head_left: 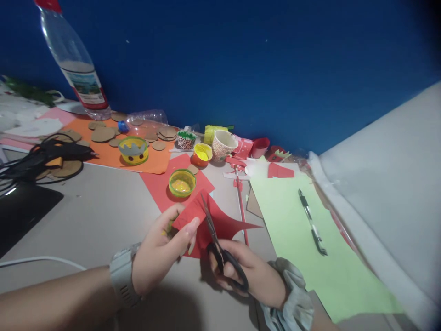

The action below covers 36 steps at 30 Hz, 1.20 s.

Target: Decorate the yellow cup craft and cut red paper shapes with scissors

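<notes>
Between thumb and fingers, my left hand (163, 250) grips a piece of red paper (191, 212). Something yellow shows under its fingers, too hidden to name. My right hand (237, 266) is closed round the black handles of a pair of scissors (212, 225). The blades point up and away, lying at the red paper's edge beside my left thumb; whether they are closed cannot be told. More red paper with a long pointed tip (241, 225) spreads behind the blades. Just beyond stands a small yellow-green cup (182, 184) on another red sheet (156, 181).
At the left lie a black glue gun (58, 149) with cables, cardboard discs (103, 134) and a crowned yellow cup (133, 151) on orange paper (151, 165). A tall plastic bottle (76, 69) stands by the blue wall. Right, a pen (312, 223) rests on green paper (285, 216).
</notes>
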Tool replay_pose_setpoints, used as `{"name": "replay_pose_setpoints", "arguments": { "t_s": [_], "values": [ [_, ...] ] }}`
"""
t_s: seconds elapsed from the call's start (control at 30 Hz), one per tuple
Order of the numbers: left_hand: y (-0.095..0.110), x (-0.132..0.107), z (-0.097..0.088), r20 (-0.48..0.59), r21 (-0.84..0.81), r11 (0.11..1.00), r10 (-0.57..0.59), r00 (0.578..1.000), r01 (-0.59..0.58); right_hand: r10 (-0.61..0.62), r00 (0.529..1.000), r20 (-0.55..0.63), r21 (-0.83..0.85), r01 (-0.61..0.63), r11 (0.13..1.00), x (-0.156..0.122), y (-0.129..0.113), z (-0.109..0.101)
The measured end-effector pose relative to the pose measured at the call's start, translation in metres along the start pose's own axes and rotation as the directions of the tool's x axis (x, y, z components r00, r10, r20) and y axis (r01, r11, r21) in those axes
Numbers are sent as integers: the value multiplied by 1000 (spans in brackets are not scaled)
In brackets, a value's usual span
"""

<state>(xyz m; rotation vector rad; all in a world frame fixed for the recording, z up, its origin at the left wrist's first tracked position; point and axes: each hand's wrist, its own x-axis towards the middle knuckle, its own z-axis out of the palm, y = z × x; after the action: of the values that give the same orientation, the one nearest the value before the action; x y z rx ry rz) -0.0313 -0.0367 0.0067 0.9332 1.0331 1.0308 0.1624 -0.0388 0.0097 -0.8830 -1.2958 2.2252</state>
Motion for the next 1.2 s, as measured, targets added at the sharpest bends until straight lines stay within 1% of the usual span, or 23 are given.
{"name": "replay_pose_setpoints", "arguments": {
  "t_s": [0.17, 0.3, 0.47, 0.57, 0.93, 1.07, 1.2],
  "values": [
    [0, 1, 1, 49, -37, 999, 23, 999, -22, -44, 999, 2, -24, 44, 999, 1, -1, 2],
    [2, 0, 1, 43, -21, 1000, 0, 999, 0, -55, 998, 14, -27, 56, 998, 2, 0, 1],
    [5, 1, 2, 7, 31, 999, 22, 1000, -22, -35, 999, -3, -74, 35, 997, 2, -3, 1],
    [4, 1, 2, 23, 48, 998, 44, 999, -45, -16, 1000, -2, -114, 16, 993, 2, -4, 0],
    [2, -1, -1, 70, 17, 995, 101, 992, -102, 19, 1000, -13, -231, -21, 973, 0, -10, 0],
    [2, -1, -2, 91, 60, 986, 152, 984, -158, 44, 999, -5, -245, -44, 968, 1, -13, 2],
    [4, 1, -1, 66, 109, 983, 143, 988, -149, 68, 998, 16, -297, -60, 953, 0, -16, 0]
  ]
}}
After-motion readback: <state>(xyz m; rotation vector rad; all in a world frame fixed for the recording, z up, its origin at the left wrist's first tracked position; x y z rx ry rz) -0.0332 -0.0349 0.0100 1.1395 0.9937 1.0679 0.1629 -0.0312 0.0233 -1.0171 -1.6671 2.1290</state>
